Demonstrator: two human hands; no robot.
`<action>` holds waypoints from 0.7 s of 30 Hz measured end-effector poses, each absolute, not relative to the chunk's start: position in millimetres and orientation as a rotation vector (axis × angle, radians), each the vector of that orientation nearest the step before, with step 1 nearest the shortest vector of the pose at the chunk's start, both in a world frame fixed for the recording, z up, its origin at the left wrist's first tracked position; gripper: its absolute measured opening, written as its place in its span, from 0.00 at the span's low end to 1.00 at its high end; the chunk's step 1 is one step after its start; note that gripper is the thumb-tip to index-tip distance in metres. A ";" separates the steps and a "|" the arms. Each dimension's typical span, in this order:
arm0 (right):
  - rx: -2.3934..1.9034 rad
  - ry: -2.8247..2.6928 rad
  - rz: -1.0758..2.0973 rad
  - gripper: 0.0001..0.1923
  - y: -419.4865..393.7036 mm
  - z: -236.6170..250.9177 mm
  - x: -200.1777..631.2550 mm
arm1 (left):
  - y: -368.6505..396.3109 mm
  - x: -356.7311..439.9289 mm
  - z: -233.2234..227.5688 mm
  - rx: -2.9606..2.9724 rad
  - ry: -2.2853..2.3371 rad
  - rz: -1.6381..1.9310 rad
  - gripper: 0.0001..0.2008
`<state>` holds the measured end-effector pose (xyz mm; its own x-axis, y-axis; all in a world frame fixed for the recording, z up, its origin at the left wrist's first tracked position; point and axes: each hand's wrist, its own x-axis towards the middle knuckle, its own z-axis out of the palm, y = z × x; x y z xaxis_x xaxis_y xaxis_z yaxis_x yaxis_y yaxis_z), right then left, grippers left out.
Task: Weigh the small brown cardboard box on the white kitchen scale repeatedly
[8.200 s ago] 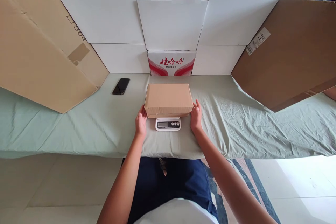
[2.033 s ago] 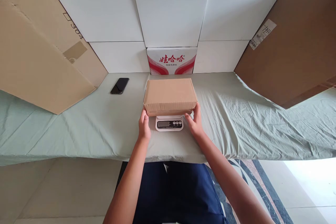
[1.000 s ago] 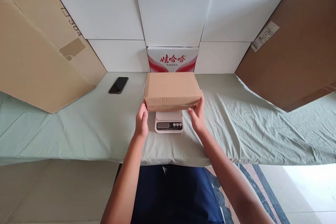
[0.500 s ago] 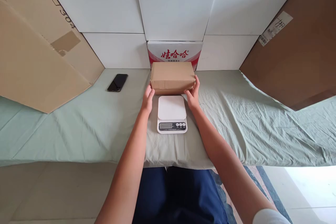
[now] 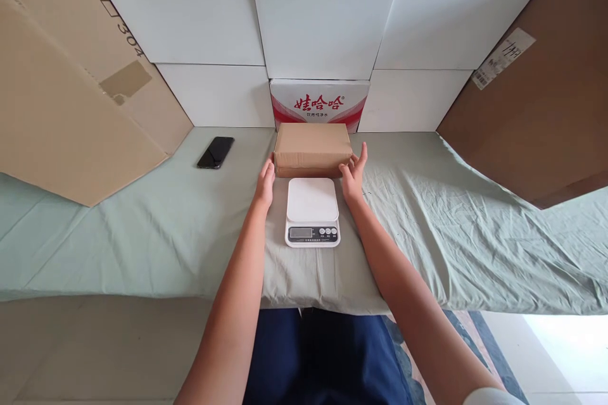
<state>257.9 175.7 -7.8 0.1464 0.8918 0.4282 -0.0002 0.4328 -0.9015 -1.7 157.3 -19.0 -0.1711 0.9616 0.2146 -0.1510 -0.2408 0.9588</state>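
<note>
Resting on green cloth [image 5: 142, 234] behind white scale [image 5: 312, 212], brown box [image 5: 312, 148]; left hand [image 5: 265, 181] and right hand [image 5: 354, 173] flank its near corners, fingers spread, touching, not gripping.

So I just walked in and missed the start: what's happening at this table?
A person sits at a table under a green cloth. Both hands, left hand and right hand, rest open against the near corners of a small cardboard box, which lies on the cloth just behind a white kitchen scale with nothing on its platform. A black phone lies off to the left.
</note>
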 end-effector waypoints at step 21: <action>-0.951 -1.410 0.776 0.41 176.4 -5.1 258.8 | 149.6 -2.2 -14.9 1.284 1.056 1.472 0.37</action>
<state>258.8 176.4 -5.1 0.0410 0.8931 0.4479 0.0998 0.4424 -0.8913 -2.2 149.6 -14.9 -0.0682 0.9692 0.2366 -0.0863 -0.2420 0.9664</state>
